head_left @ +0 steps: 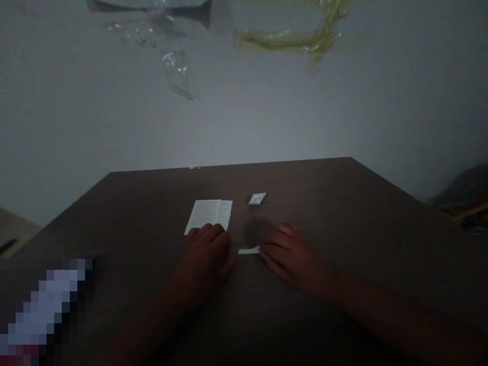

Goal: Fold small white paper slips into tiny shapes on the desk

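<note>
Between my two hands a narrow white paper strip [247, 251] lies low over the table. Its right end is in the pinched fingers of my right hand [292, 254]. My left hand [208, 254] is closed, fingers curled down, just left of the strip's other end; whatever is in it is hidden. Beyond its knuckles lies a folded printed paper sheet [206, 213], its lower edge partly covered by the hand. A small white packet [257, 199] sits farther back, beyond the gap between my hands.
The dark wood-grain table [324, 203] reaches back to a pale wall [259, 122] with strips of clear and yellow tape. A blurred-out bright device [46, 310] is at the lower left. A small white scrap [194, 167] lies at the table's back edge.
</note>
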Available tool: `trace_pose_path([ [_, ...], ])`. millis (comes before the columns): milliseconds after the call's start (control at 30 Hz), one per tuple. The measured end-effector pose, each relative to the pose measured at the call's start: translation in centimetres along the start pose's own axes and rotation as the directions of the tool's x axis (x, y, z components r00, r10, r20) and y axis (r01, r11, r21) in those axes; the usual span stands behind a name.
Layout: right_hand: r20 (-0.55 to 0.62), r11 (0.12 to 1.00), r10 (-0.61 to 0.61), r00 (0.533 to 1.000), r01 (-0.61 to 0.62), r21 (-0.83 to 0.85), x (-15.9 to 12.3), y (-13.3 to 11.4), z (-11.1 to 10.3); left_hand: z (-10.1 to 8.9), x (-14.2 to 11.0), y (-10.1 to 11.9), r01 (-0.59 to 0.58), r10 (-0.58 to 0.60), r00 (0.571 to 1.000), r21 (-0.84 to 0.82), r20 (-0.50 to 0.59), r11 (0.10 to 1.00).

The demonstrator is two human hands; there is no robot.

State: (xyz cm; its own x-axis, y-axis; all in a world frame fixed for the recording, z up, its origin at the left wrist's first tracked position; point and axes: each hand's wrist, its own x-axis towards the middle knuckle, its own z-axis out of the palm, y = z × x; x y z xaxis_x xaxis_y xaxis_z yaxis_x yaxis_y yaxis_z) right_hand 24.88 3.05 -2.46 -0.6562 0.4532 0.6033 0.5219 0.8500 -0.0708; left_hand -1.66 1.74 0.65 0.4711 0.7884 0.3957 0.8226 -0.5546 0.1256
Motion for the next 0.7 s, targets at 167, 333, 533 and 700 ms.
trace_pose_path([
  [167,-0.011,0.998,0.031,0.999,-0.030,0.052,-0.5,0.6,1.1,1.4,-0.5,0.4,0.112,-0.097,0.993,-0.284,0.068,0.952],
  [333,0.057,0.994,0.066,0.996,-0.071,0.089,-0.6,1.0,1.5,2.7,-0.8,0.9,0.151,-0.104,0.985,-0.407,0.136,0.901],
  [533,0.044,0.992,0.095,0.995,-0.098,0.080,-0.6,1.4,1.5,4.0,-1.0,0.3,0.175,-0.150,0.985,-0.494,0.090,0.852],
  [700,0.041,0.973,0.168,0.985,-0.172,0.151,-0.7,1.4,1.7,4.2,-0.7,-0.1,0.155,-0.146,0.988,-0.508,0.059,0.847],
])
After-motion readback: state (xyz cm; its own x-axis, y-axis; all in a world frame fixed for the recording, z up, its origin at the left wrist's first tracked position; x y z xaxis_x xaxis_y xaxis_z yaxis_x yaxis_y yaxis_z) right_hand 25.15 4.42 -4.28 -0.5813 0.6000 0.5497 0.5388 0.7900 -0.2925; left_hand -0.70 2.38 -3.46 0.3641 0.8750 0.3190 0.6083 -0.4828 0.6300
